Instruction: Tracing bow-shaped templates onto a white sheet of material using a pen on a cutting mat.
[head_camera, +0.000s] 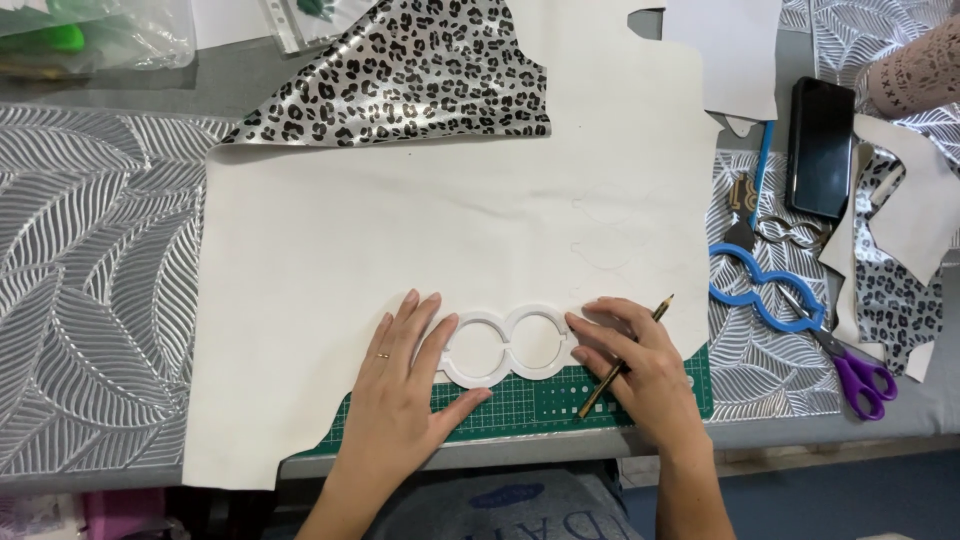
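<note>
A white double-ring template (508, 343) lies flat on the near edge of a large cream sheet of material (400, 240), its two joined circles side by side. The left hand (405, 385) lies flat and spread, empty of any grasp, with its fingers pressing the left ring and the thumb angled along the template's near edge; a thin ring sits on one finger. The right hand (640, 365) rests its fingertips on the right ring's outer edge while clasping a pencil (625, 358), which slants up and away from the palm with its tip pointing to the far right. Under both hands, a green cutting mat (520, 405) shows beneath the sheet's near edge.

Beyond the hands, the sheet's far corner is folded over to show a glossy leopard-print face (410, 75). To the right of the pencil hand lie a blue template (765, 290) of similar looped shape, purple-handled scissors (850, 365), a dark phone (822, 145) and leopard-print offcuts (895, 290). A clear plastic bag (95, 35) with green contents lies at the far left. The table (90, 300) is covered in silver leaf-pattern cloth.
</note>
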